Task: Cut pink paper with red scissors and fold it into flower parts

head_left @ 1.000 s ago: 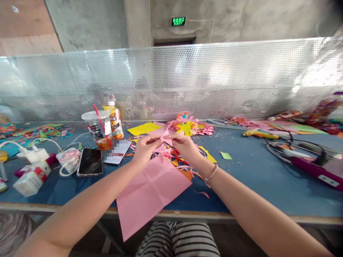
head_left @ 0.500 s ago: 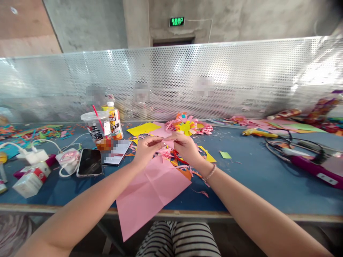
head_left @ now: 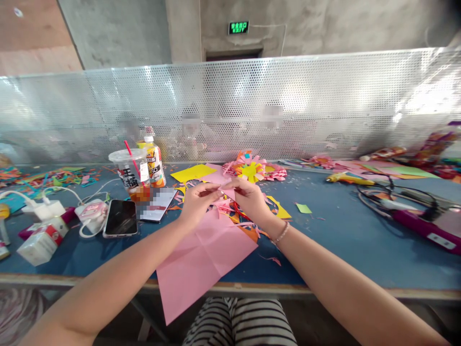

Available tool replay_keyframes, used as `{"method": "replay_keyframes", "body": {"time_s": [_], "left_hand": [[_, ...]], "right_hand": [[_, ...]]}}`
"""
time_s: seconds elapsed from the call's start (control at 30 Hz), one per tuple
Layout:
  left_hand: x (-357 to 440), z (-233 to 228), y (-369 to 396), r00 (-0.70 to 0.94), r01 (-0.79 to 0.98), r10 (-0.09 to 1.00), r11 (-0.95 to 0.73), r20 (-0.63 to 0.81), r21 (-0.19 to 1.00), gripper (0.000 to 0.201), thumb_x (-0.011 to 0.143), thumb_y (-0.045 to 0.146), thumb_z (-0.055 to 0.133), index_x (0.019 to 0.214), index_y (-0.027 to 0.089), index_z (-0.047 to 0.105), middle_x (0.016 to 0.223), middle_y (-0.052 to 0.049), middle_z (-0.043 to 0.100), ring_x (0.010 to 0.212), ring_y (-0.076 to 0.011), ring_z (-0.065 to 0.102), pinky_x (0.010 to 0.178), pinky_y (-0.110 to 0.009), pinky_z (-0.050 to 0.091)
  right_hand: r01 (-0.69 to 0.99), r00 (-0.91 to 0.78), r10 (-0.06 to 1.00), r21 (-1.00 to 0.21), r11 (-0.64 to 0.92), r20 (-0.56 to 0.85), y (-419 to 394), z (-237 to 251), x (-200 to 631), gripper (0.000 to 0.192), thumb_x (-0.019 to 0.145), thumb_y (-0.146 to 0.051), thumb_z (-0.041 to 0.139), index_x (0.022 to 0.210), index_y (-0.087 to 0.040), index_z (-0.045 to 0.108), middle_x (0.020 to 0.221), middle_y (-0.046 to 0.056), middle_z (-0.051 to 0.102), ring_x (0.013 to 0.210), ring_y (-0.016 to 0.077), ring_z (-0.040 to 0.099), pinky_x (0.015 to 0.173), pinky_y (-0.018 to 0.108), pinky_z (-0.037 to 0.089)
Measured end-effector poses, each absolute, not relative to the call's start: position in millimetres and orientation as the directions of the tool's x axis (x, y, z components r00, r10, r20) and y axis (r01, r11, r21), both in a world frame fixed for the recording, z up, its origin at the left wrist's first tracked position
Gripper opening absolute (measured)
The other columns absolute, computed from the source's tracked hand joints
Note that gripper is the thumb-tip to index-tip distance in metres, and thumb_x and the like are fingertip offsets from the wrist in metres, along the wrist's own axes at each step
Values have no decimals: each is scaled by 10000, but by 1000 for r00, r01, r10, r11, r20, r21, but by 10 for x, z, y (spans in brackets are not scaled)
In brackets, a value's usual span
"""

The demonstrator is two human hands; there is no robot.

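Observation:
Over the middle of the table, my left hand (head_left: 201, 202) and my right hand (head_left: 248, 197) meet with fingers pinched on a small piece of pink paper (head_left: 225, 185). My fingers cover most of that piece, so its shape is unclear. Below my hands a large creased sheet of pink paper (head_left: 207, 259) hangs partly over the front edge. Cut paper scraps (head_left: 223, 205) lie under my hands, with something red among them by my right hand. Just beyond are a yellow sheet (head_left: 193, 173) and pink paper flowers (head_left: 248, 168), one with a yellow centre.
At left stand a drink cup (head_left: 127, 175) with a red straw and a bottle (head_left: 154, 163). A phone (head_left: 121, 218), a white charger (head_left: 91, 214) and a small box (head_left: 43, 242) lie nearer. A yellow-handled tool (head_left: 349, 179) and cables are at right. A perforated metal screen (head_left: 324, 105) closes the back.
Almost nothing differs. My hands stay together at the same spot, with only a slight shift of the fingers on the small pink paper.

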State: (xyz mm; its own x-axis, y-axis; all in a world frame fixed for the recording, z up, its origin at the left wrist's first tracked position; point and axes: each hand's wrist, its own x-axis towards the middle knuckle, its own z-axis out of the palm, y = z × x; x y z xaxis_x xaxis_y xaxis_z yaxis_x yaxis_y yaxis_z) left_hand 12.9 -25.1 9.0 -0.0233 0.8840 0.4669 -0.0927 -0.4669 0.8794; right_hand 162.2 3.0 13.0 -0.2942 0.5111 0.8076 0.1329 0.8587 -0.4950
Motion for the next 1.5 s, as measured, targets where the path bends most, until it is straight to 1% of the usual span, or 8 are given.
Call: {"method": "replay_keyframes", "body": {"time_s": [0.13, 0.5, 0.8, 0.97, 1.1, 1.27, 1.37, 1.5], "left_hand": [[119, 71, -228, -34, -83, 881, -474, 473, 877, 267, 591, 294, 661, 827, 168, 657, 790, -50, 647, 703, -141, 590, 659, -277, 482], [101, 52, -196, -61, -51, 860, -510, 507, 859, 226, 600, 285, 654, 800, 180, 667, 775, -44, 658, 709, -148, 600, 681, -291, 479], [104, 58, -187, -63, -123, 885, -466, 461, 876, 200, 585, 282, 667, 752, 171, 668, 728, -36, 658, 690, -145, 609, 707, -307, 482], [116, 85, -210, -32, -232, 915, -399, 403, 887, 179, 589, 273, 667, 738, 174, 664, 722, -28, 662, 678, -137, 617, 708, -301, 483], [120, 126, -243, -14, -238, 928, -366, 374, 900, 192, 595, 281, 659, 735, 150, 655, 740, -48, 663, 690, -144, 611, 699, -301, 479], [122, 162, -255, -77, -229, 938, -346, 338, 910, 168, 593, 262, 652, 700, 134, 630, 650, -22, 621, 574, -97, 558, 578, -234, 446], [108, 156, -227, -105, -169, 918, -396, 383, 903, 116, 613, 238, 631, 661, 134, 616, 525, 22, 532, 455, -48, 440, 456, -185, 345], [81, 131, -185, -125, -104, 900, -431, 418, 896, 100, 620, 236, 620, 655, 143, 607, 517, 37, 488, 450, -40, 389, 446, -185, 301]], "right_hand": [[122, -340, 528, -520, 845, 778, 45, 129, 1633, 418, 636, 15, 375, 842, -226, 647, 843, 8, 633, 821, 121, 572, 740, 284, 446], [207, -378, 566, -529, 823, 733, 39, 167, 1615, 449, 614, 32, 373, 870, -220, 643, 859, 11, 638, 816, 120, 571, 754, 280, 439], [190, -283, 642, -615, 765, 712, 51, 131, 1604, 304, 647, -24, 435, 803, -188, 639, 809, 19, 639, 751, 118, 566, 693, 265, 441], [70, -275, 719, -733, 677, 638, 38, 130, 1568, 117, 683, -130, 513, 745, -159, 609, 717, 18, 619, 625, 99, 537, 562, 225, 426], [66, -268, 730, -744, 665, 629, 43, 117, 1567, 81, 692, -185, 539, 745, -157, 594, 686, 8, 596, 589, 88, 503, 524, 209, 395], [132, -246, 752, -747, 652, 612, 89, 74, 1579, 110, 725, -231, 508, 773, -156, 573, 661, -2, 555, 576, 82, 475, 522, 206, 379], [28, -242, 780, -800, 600, 577, 97, 72, 1579, 101, 719, -228, 507, 800, -169, 511, 670, -10, 533, 603, 89, 499, 526, 203, 393], [-59, -254, 791, -825, 562, 557, 60, 118, 1601, 168, 730, -214, 472, 893, -183, 494, 848, 22, 544, 757, 109, 529, 615, 223, 435]]}}
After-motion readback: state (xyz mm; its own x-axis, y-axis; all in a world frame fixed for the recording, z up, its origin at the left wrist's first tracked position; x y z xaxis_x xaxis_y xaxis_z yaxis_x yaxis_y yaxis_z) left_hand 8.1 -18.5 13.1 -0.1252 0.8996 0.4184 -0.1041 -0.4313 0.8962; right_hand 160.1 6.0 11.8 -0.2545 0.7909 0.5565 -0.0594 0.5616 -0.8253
